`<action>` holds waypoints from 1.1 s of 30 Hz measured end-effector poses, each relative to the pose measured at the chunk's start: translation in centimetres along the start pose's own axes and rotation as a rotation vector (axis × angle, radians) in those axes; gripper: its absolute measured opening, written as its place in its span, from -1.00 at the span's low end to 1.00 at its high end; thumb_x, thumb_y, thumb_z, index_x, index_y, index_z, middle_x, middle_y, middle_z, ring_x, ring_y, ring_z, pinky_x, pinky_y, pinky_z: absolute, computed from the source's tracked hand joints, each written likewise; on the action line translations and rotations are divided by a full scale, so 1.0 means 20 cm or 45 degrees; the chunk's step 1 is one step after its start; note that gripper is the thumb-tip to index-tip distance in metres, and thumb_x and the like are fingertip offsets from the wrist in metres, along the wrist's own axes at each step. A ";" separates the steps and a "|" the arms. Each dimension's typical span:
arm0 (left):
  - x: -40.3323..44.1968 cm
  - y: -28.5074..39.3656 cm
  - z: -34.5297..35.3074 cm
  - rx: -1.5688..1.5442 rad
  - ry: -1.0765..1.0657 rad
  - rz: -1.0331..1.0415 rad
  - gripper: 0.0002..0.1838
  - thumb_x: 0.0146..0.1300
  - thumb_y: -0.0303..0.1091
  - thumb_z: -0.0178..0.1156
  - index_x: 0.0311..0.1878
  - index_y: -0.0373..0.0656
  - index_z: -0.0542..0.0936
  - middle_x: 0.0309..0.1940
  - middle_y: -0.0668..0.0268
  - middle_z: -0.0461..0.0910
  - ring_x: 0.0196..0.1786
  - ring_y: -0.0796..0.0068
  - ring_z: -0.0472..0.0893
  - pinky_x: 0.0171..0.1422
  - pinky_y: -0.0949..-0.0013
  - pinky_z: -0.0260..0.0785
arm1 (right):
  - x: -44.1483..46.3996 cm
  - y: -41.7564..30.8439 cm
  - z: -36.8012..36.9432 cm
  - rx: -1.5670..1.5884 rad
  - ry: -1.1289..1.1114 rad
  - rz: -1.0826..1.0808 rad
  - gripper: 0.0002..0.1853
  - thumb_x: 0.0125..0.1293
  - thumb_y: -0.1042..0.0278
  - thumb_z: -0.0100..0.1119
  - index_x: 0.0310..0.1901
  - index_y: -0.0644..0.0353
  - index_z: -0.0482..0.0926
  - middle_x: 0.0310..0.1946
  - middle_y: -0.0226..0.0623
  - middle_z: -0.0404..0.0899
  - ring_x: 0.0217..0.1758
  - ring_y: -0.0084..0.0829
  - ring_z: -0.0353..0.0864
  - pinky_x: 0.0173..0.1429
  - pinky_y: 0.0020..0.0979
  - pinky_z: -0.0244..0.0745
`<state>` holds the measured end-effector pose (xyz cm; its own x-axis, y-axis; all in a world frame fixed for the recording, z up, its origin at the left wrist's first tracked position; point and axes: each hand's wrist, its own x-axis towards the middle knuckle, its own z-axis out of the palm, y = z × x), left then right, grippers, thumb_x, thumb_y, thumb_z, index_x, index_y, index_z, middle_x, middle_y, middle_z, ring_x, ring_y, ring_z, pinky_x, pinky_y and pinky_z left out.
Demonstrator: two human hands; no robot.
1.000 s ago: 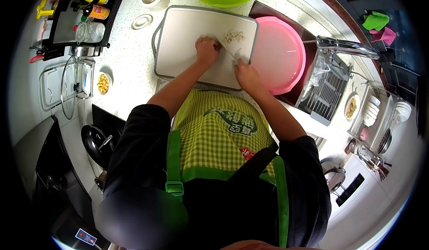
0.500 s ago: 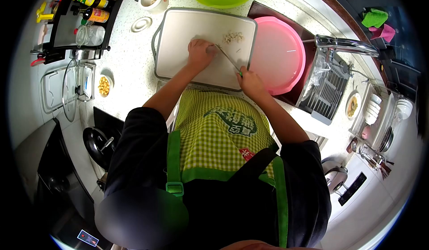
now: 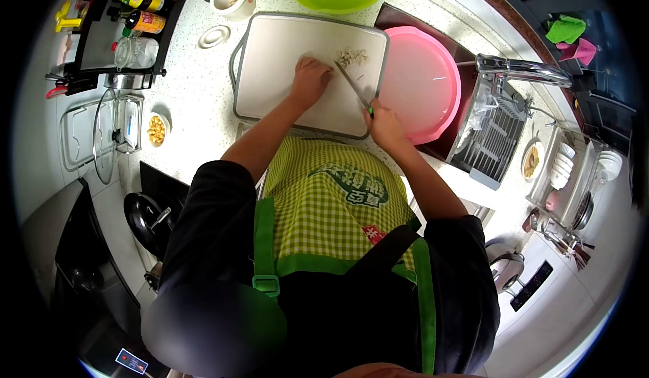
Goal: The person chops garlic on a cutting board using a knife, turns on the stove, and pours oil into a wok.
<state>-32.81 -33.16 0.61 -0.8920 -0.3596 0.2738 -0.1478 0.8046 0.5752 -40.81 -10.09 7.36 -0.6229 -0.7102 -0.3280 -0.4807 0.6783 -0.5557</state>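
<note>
Speckled counter [image 3: 196, 87]: cutting board [image 3: 270, 53] lies left of the pink basin [image 3: 422, 87]. Chopped pieces [image 3: 352, 56] occupy its far right part. Right hand [image 3: 387, 124] grips the knife [image 3: 353, 85], pointed far-left — left hand [image 3: 311, 80] curled over the board, contents unclear.

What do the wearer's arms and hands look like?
Bare, ungloved five-fingered left hand and right hand; no wristwear visible. Both forearms are uncovered up to loose black fabric sleeves ending near the elbows. No markings or cables visible on either arm.
</note>
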 end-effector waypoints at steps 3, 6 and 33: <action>0.00 -0.01 0.01 0.011 -0.015 -0.008 -0.90 -0.01 -0.46 0.33 -0.37 -0.10 0.67 -0.33 0.28 0.62 -0.05 0.19 0.51 0.25 0.12 0.24 | -0.02 -0.01 0.00 0.030 0.017 -0.046 -0.74 0.36 0.19 0.10 -0.18 0.26 0.45 -0.46 0.11 0.61 -0.35 0.16 0.63 -0.25 0.07 0.52; 0.00 0.00 0.01 0.009 -0.029 -0.025 -0.93 -0.02 -0.45 0.33 -0.40 -0.11 0.67 -0.36 0.29 0.62 -0.07 0.19 0.52 0.27 0.11 0.24 | -0.02 -0.01 0.01 0.029 0.000 -0.054 -0.74 0.37 0.20 0.09 -0.19 0.27 0.45 -0.45 0.11 0.61 -0.35 0.16 0.62 -0.24 0.08 0.52; -0.03 0.00 -0.01 -0.042 0.007 0.009 -0.89 -0.07 -0.61 0.32 -0.45 -0.16 0.66 -0.41 0.25 0.67 -0.20 0.19 0.60 0.10 0.19 0.38 | -0.03 -0.04 0.02 -0.077 -0.098 -0.045 -0.75 0.38 0.23 0.07 -0.22 0.29 0.39 -0.46 0.19 0.59 -0.33 0.22 0.60 -0.22 0.11 0.49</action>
<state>-32.18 -33.01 0.58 -0.8905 -0.3569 0.2822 -0.1272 0.7909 0.5986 -39.87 -10.26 7.76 -0.5567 -0.7448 -0.3679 -0.5396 0.6609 -0.5216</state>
